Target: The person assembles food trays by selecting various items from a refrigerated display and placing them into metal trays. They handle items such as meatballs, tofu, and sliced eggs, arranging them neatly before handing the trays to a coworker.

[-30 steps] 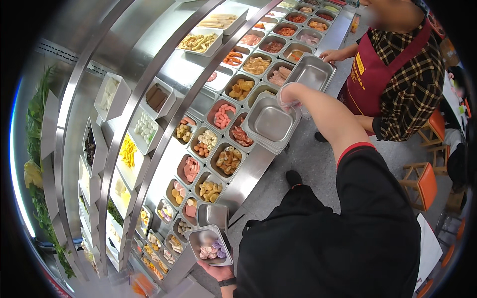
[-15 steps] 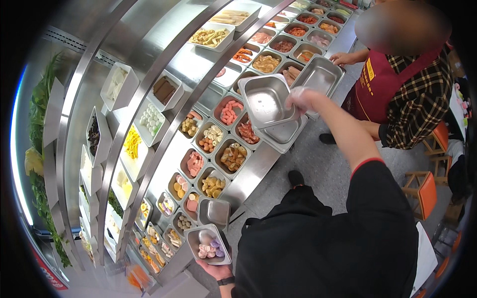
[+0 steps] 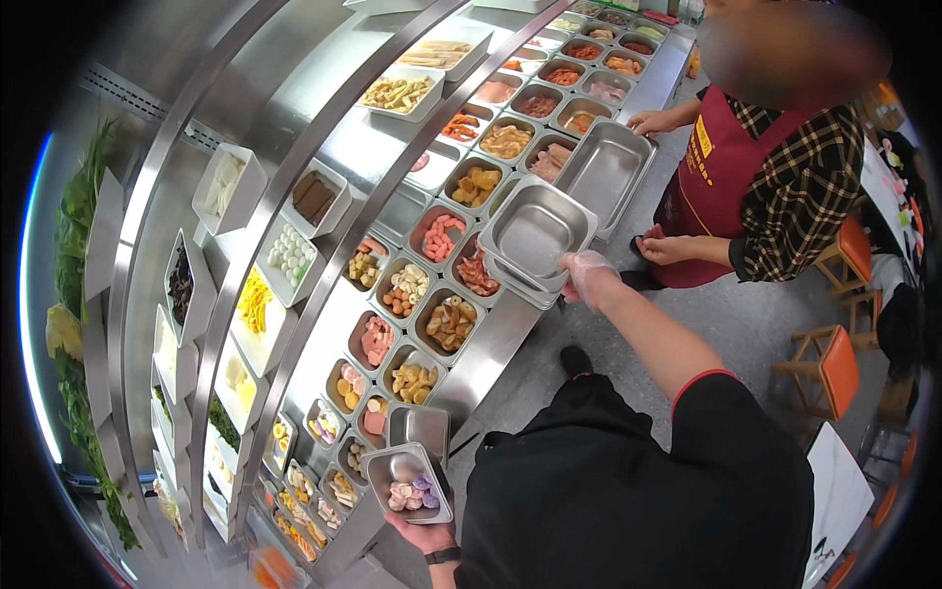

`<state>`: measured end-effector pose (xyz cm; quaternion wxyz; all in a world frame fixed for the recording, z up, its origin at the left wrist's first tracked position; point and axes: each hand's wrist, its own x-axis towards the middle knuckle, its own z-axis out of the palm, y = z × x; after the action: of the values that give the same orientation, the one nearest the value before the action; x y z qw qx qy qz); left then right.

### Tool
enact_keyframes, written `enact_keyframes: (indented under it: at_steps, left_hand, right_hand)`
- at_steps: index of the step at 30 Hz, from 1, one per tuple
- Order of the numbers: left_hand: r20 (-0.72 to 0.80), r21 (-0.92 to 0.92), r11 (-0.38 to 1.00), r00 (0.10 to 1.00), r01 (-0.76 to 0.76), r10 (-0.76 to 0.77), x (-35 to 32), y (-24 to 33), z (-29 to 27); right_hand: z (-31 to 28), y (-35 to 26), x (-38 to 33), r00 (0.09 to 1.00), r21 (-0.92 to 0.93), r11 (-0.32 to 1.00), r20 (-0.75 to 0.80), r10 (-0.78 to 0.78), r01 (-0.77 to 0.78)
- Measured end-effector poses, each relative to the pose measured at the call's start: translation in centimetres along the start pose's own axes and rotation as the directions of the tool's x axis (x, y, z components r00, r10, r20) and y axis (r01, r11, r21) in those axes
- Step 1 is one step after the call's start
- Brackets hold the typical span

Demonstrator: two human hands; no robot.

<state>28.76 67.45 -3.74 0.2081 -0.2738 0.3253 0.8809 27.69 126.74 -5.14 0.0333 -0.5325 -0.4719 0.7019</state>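
Observation:
My left hand (image 3: pixel 427 534) supports a small steel pan (image 3: pixel 379 469) from below, with several pink and purple balls (image 3: pixel 412 493) in its bottom. In a thin clear glove, my right hand (image 3: pixel 592 280) grips the near right corner of a bare-bottomed steel pan (image 3: pixel 535 231). Another pan's rim (image 3: pixel 530 292) shows just beneath that one. Whether the two touch cannot be told. Behind them a longer steel pan (image 3: pixel 608 177) rests at the counter's edge. Another small steel pan (image 3: pixel 420 429) sits right behind the one in my left hand.
A counter (image 3: pixel 488 370) holds rows of food pans, such as pink sausages (image 3: pixel 444 236) and brown pieces (image 3: pixel 451 322). Left of it, tilted shelves carry white trays, one with white eggs (image 3: pixel 294 245). Across stands a person in a red apron (image 3: pixel 706 177), one hand (image 3: pixel 653 122) by the long pan. Orange stools (image 3: pixel 834 358) stand right.
My right hand has brought the steel pan lower and nearer, level above the pan beneath. The person's lower hand now shows more clearly. My left hand stays nearly still with its pan.

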Motion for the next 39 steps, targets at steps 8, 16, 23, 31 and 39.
enact_keyframes:
  at_steps: [8,16,23,31,39]
  left_hand:
    - [0.01,-0.003,0.999,0.999,0.044,-0.044,0.4,-0.3,1.5]
    - [-0.016,-0.019,1.0,1.0,0.023,-0.023,0.4,-1.0,1.9]
    - [-0.046,-0.002,1.0,0.999,0.015,-0.015,0.3,-0.9,2.5]
    - [-0.029,-0.027,0.999,0.999,0.04,-0.041,0.8,-1.2,3.7]
    - [0.013,0.019,0.995,0.995,0.098,-0.098,2.4,-1.0,4.8]
  right_hand:
    - [1.4,1.1,0.9,0.999,0.008,0.999,0.001,0.048,-0.048]
    - [2.2,1.6,2.1,0.998,0.004,0.998,0.01,0.062,-0.062]
    - [-2.1,-0.9,-4.2,0.946,0.261,0.922,0.232,0.227,-0.285]
    - [-2.8,-4.8,-11.9,0.953,0.916,0.379,0.222,-0.204,-0.132]
    - [-2.6,-7.1,-9.9,0.897,0.941,0.337,0.175,-0.406,-0.032]
